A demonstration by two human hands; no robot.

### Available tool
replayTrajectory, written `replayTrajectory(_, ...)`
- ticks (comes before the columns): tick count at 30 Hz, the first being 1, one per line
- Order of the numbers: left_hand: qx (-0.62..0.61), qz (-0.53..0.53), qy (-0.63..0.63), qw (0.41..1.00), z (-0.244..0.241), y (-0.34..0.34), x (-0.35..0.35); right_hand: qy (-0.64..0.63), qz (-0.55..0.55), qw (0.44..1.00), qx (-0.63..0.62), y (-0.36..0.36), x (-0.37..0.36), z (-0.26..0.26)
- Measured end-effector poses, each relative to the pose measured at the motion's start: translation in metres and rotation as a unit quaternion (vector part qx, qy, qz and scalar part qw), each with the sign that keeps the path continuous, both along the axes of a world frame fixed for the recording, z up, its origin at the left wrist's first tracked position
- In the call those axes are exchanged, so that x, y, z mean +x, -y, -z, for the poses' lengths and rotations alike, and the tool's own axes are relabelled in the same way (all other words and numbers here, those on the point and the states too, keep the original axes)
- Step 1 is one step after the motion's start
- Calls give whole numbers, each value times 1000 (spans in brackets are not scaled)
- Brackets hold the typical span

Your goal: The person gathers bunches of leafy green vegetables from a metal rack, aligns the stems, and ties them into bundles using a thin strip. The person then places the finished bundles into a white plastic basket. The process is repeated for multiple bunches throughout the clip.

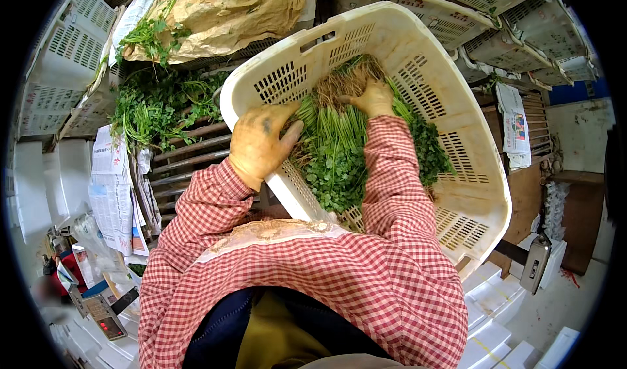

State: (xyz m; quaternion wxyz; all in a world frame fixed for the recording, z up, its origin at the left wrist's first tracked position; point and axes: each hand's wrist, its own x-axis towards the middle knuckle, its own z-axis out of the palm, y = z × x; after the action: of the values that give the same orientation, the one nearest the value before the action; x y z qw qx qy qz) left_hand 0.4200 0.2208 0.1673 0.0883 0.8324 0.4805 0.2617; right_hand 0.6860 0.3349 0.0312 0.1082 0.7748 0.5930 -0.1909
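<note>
A white slotted plastic basket stands tilted before me with bunches of cilantro inside, their brown roots towards the far wall. My right hand, in a yellowish glove, reaches deep into the basket and rests on the root end, its thumb and fingers spread around the roots; how firmly it grips is unclear. My left hand, gloved with dark stains, is over the basket's left rim, fingers pointing in beside the stems. Its fingertips are partly hidden, and whether they hold anything cannot be told.
Loose cilantro lies on a slatted metal rack at the left. Brown paper covers a crate behind it. More plastic crates line the far and left sides. Newspapers hang at the left, and white boxes stand lower right.
</note>
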Motion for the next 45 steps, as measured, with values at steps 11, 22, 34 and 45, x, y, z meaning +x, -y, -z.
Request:
replayTrajectory(11, -61, -31, -36, 997, 3, 2, -4, 45, 69, 994, 71, -8, -3, -1)
replayTrajectory(22, -219, 180, -141, 949, -21, -28, 30, -468, 189, 762, 406, 101, 110, -3)
replayTrajectory(34, -435, 222, -184, 853, 145, -72, 242, -576, 143, 757, 273, 120, 118, -38)
replayTrajectory(45, -390, 367, -253, 806, 89, -160, 257, -316, 175, 775, 519, 118, 116, 11)
